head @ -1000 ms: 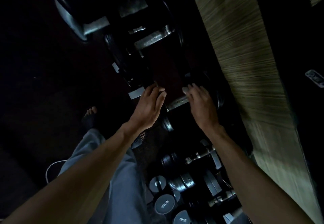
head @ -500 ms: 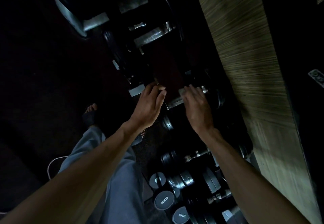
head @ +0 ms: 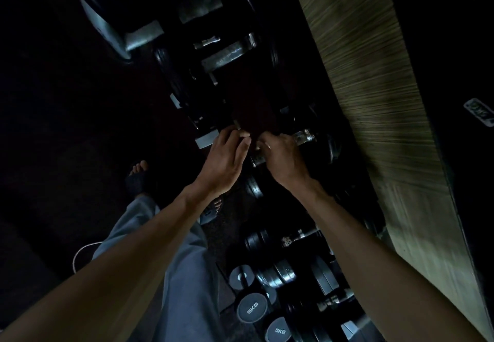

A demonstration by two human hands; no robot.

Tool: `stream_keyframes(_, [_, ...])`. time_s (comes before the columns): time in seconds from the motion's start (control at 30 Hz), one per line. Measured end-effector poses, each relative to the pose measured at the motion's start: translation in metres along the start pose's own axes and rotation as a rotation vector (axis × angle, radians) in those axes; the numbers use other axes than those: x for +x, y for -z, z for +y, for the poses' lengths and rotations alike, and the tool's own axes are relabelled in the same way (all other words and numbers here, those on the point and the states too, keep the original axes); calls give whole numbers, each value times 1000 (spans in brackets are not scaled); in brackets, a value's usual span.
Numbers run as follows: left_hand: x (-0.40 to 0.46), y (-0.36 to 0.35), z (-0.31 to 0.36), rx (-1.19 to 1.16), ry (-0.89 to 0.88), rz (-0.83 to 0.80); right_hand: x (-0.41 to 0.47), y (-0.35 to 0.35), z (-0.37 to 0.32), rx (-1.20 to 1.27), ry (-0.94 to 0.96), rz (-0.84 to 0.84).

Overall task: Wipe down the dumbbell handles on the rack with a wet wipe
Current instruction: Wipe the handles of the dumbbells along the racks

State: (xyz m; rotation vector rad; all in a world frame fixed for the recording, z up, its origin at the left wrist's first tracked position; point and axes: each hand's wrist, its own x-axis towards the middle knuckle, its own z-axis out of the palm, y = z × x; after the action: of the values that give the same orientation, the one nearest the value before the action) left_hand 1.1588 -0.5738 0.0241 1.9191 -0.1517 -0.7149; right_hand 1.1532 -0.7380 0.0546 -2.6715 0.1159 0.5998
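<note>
Chrome dumbbell handle (head: 302,138) gets a two-hand wipe-down in dim gym.
Handle's long axis runs lower-left to upper-right under both hands, on the rack (head: 205,141). R hand (head: 283,159) is nearer, fingers curled round the bar; wet wipe not visible, too dark to tell. L hand (head: 224,159) sits just beside it, fingers bent, touching the dark end; can't tell what it holds.

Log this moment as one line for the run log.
left hand: beside handle, grip unclear | right hand: curled over dumbbell handle | wipe: not visible | scene: dark
</note>
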Motion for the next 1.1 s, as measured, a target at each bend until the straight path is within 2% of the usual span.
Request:
stream_keyframes(0.07, [1,2,0,2,3,-17,13,13,3,77,-68,-80])
stream_keyframes(0.17, [1,2,0,-9,12,-21,23,32,12,-19,-180,-110])
stream_keyframes(0.27, [0,0,-1,-17,4,8,20,24,6,-190,-93,-124])
stream_keyframes(0.4, [-1,1,2,-26,-3,16,27,18,1,-96,-128,-295])
stream_keyframes(0.57, [1,1,-1,-12,2,-7,33,36,10,-251,-164,-239])
stream_keyframes(0.63, [1,-1,0,-19,-3,23,29,28,-3,-158,-141,-279])
stream_keyframes(0.7, [1,-2,0,-35,3,32,26,16,-14,55,-101,-362])
stream_keyframes(0.77, [2,-1,1,-47,-2,22,27,17,-14,133,-122,-361])
stream_keyframes(0.83, [2,1,0,-45,11,8,30,27,-5,67,-175,-262])
stream_keyframes(0.93, [0,-2,2,-26,48,32,21,30,3,-59,-152,-143])
stream_keyframes(1.1, [-1,-3,6,18,71,42,-1,11,-17,398,-158,-186])
